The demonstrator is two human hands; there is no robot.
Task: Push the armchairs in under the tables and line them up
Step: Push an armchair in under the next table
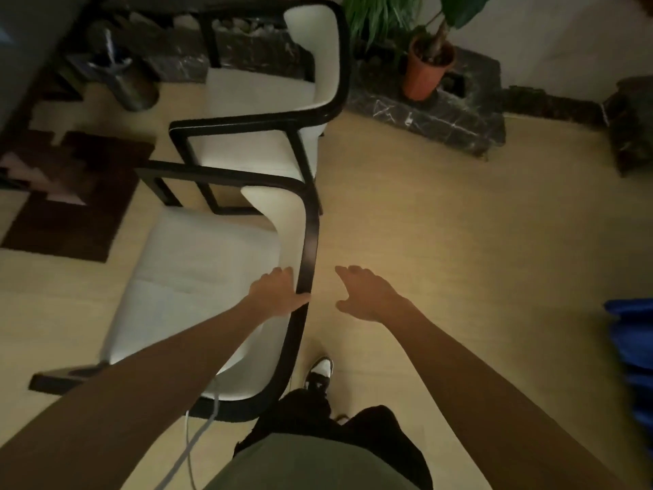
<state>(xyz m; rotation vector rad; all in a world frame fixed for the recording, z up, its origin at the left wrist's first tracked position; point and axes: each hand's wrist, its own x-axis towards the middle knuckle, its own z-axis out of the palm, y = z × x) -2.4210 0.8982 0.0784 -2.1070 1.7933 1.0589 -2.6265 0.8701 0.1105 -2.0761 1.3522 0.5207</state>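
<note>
Two armchairs with white cushions and black frames stand side by side, both facing left. The near armchair (198,274) is right below me. My left hand (277,291) rests on the top of its backrest, fingers over the white padding and thumb against the black rim. My right hand (367,295) hovers open over the bare floor just right of that backrest, touching nothing. The far armchair (261,97) stands beyond it, its armrest close to the near chair's. A grey table edge (31,54) shows at the upper left.
A dark patterned rug (70,203) lies left of the chairs. A metal bin (123,76) stands near the table. A terracotta plant pot (425,70) sits on a black marble ledge (441,118) at the back. Something blue (632,348) is at the right edge. Beige floor spreads to the right.
</note>
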